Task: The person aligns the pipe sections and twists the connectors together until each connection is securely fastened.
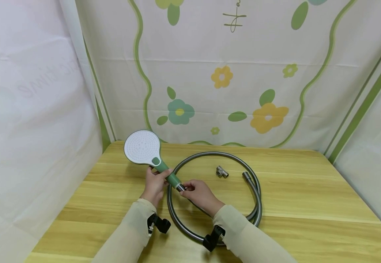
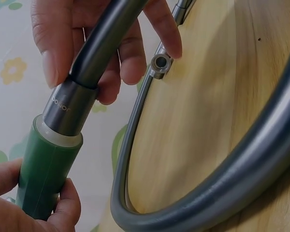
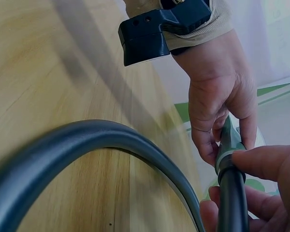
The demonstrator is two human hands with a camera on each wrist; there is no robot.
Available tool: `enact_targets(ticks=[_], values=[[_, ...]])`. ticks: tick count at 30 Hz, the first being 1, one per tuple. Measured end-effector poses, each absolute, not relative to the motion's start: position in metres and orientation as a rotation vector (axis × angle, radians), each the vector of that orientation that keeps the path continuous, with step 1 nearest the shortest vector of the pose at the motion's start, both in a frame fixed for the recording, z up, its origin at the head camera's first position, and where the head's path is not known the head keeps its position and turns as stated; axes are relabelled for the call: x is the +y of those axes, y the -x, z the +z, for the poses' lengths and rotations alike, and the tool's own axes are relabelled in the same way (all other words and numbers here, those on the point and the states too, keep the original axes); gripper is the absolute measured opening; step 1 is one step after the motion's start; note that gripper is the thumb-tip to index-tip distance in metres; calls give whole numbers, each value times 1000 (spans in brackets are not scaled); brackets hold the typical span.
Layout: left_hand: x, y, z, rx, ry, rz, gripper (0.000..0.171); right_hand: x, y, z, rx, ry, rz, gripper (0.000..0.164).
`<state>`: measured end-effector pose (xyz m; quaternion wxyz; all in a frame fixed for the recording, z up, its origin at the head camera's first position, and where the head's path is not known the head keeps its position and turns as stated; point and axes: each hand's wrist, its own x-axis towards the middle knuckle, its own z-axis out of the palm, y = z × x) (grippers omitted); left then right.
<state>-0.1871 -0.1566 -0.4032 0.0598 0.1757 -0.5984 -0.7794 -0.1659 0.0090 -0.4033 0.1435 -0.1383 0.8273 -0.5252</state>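
Showerhead (with hose) in hands

Bright head view, dimmer wrist views

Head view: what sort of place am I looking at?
Probably a makeshift work booth: a wood table backed by flowered cloth, with pale cloth at both sides. A shower head is held above the table, and a hose lies looped on it.
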Motion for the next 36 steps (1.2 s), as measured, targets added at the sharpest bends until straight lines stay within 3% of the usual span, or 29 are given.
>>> enact_targets(ticks=[36], values=[[-166,197,-414,-1921,-653,-2369,76,29,161,-403,2450,501,-1452,41]])
